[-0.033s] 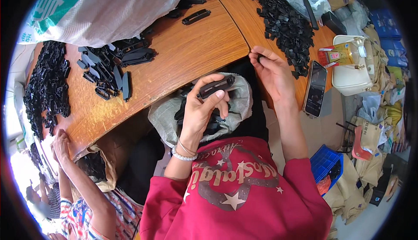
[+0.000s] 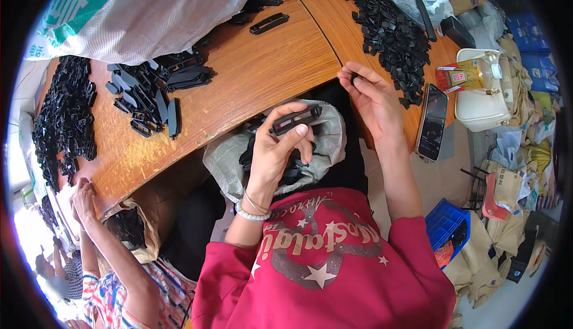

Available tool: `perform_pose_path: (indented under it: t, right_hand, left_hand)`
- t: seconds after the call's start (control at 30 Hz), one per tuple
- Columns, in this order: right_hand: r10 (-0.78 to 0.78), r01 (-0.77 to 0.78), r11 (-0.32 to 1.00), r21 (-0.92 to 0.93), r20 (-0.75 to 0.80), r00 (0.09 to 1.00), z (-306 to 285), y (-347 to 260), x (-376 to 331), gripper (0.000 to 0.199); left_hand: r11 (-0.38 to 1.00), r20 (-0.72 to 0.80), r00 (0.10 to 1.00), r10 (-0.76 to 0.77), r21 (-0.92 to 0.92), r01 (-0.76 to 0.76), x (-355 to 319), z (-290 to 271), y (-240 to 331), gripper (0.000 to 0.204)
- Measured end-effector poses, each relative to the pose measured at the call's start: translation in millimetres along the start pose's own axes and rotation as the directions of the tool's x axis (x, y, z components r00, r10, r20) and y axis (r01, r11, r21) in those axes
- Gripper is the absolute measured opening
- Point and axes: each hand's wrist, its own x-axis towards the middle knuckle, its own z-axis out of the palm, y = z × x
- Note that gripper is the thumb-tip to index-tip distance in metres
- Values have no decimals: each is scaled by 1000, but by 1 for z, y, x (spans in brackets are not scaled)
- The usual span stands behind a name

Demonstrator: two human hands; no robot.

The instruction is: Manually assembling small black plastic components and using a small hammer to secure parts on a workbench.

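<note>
My left hand (image 2: 271, 144) grips a long black plastic frame piece (image 2: 296, 120) with a slot through its middle, thumb along its near side. Below it gapes a woven sack (image 2: 331, 144) with more black pieces inside, partly hidden by the hand. Up and to the right, at the table's edge, my right hand (image 2: 377, 99) pinches a small dark piece (image 2: 355, 79) between thumb and fingers; most of it is covered. Small black plastic parts (image 2: 394, 48) lie heaped beyond that hand. A single long black frame piece (image 2: 269, 23) rests on the wooden table (image 2: 262, 66).
Long black parts (image 2: 170, 81) and another black heap (image 2: 65, 114) cover the table's left, beside a large white sack (image 2: 161, 13). A phone (image 2: 432, 121), drink bottle (image 2: 468, 74) and white bag (image 2: 483, 111) stand right. A co-worker's arm (image 2: 122, 251) reaches the left edge; a blue crate (image 2: 444, 227) sits low right.
My right hand has shifted very slightly left with the small dark piece. In my left hand the frame piece has turned a little, so its slot shows more.
</note>
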Motion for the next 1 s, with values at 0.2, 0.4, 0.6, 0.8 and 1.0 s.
perform_pose_path:
  t: [0.2,0.4,0.6,0.8,1.0]
  right_hand:
    - [-50,42,990,-132,-59,997,0,-16,-2,30]
    - [-222,160,886,-436,-94,971,-31,-21,-7,20]
    - [-178,177,943,-280,22,984,-5,10,-31,11]
    - [-129,126,953,-274,4,992,24,29,-42,11]
    - [-136,141,946,-293,37,990,26,32,-54,10]
  left_hand:
    - [1000,51,999,6,8,-7,0,-12,-3,30]
    - [992,-42,992,116,50,-113,2,6,-6,23]
    - [998,-35,998,58,2,-58,8,3,-15,24]
    - [983,-55,997,52,181,-42,2,19,-19,31]
    - [73,354,718,600,869,-489,0,27,-21,26]
